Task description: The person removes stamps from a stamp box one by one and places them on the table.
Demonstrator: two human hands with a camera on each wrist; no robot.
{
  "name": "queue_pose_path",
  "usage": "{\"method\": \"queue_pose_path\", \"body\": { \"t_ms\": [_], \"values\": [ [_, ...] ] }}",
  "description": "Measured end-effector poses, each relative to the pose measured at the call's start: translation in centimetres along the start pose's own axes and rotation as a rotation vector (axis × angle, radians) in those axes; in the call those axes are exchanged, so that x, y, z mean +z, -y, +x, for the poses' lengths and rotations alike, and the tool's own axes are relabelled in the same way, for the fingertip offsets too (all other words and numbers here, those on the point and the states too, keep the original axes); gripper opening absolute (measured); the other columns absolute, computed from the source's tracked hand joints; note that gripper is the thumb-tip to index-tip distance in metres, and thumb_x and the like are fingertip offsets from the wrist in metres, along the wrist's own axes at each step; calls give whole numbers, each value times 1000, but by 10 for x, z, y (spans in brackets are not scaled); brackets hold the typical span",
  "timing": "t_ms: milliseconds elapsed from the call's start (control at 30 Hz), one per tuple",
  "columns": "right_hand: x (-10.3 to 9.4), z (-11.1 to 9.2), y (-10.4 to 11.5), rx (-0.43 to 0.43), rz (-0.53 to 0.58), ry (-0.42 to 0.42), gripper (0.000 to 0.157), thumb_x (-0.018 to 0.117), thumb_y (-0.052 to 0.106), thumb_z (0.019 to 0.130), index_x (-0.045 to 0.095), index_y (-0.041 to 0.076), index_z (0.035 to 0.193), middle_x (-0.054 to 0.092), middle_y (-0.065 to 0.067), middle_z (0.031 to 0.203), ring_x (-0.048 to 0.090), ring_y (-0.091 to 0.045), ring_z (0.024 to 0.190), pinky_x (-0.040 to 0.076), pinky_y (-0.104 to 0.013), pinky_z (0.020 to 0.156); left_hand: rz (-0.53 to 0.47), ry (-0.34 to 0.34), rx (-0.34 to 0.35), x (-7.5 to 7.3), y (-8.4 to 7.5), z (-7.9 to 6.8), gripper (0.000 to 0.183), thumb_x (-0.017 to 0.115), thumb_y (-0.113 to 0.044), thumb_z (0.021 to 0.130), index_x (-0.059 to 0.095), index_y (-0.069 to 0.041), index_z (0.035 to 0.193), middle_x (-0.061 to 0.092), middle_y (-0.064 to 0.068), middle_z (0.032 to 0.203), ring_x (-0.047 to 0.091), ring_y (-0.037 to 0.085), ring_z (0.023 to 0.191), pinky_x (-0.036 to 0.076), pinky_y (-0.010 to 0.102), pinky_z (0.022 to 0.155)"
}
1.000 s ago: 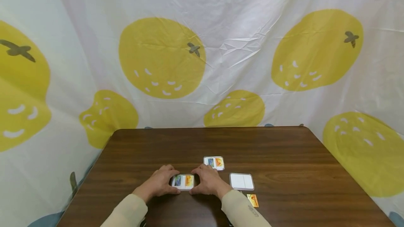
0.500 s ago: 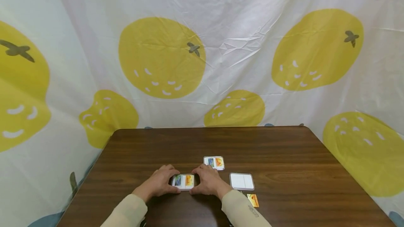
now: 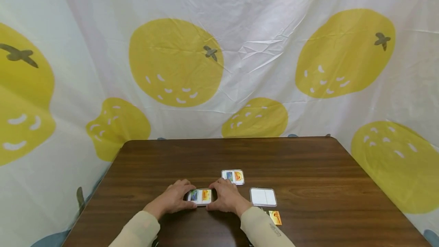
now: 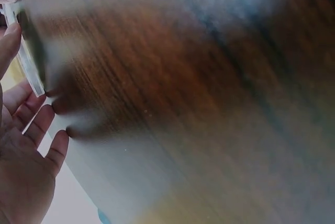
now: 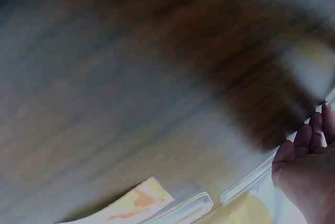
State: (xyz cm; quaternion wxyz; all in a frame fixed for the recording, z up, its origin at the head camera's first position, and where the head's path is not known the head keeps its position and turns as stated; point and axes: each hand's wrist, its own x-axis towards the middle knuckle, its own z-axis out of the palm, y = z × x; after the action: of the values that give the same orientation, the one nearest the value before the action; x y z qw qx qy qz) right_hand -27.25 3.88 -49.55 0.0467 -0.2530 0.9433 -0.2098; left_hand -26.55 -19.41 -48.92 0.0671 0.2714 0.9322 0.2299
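Near the front middle of the table, a small clear plastic case (image 3: 200, 197) lies between both hands, with a blue-green picture on its left and an orange one on its right. My left hand (image 3: 175, 198) holds its left end between thumb and fingers. At the right end, my right hand (image 3: 226, 197) grips it the same way. The left wrist view catches the case's thin edge (image 4: 31, 62) with fingertips against it. Only part of the right hand (image 5: 309, 174) shows in the right wrist view, its fingertips by the case's edge.
Beyond the right hand lies a similar case (image 3: 233, 177) with two pictures. To the right is a case with a blank white face (image 3: 263, 197). A loose orange card (image 3: 275, 217) lies nearer me, partly behind the sleeve. A lemon-print cloth (image 3: 253, 68) hangs behind the brown table (image 3: 308, 163).
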Motion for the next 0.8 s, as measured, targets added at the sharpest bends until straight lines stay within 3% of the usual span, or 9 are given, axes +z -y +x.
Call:
{"method": "queue_pose_path", "body": {
  "t_ms": [233, 800],
  "values": [
    [0, 0, 1, -1, 1, -11, 60, 85, 44, 72, 66, 13, 119, 57, -2, 115, 50, -24, 107, 39, -45, 93, -14, -9, -23, 1, 0, 1, 61, 81, -42, 81, 63, -4, 125, 56, 11, 120, 50, 34, 114, 37, 59, 95],
    [2, 0, -2, -25, -12, -26, 59, 85, 46, 71, 67, 13, 117, 57, -2, 113, 50, -22, 105, 40, -44, 94, 23, -43, 22, 3, 4, 3, 61, 85, -39, 75, 66, -3, 119, 58, 8, 114, 54, 30, 108, 40, 54, 92]
  ]
}}
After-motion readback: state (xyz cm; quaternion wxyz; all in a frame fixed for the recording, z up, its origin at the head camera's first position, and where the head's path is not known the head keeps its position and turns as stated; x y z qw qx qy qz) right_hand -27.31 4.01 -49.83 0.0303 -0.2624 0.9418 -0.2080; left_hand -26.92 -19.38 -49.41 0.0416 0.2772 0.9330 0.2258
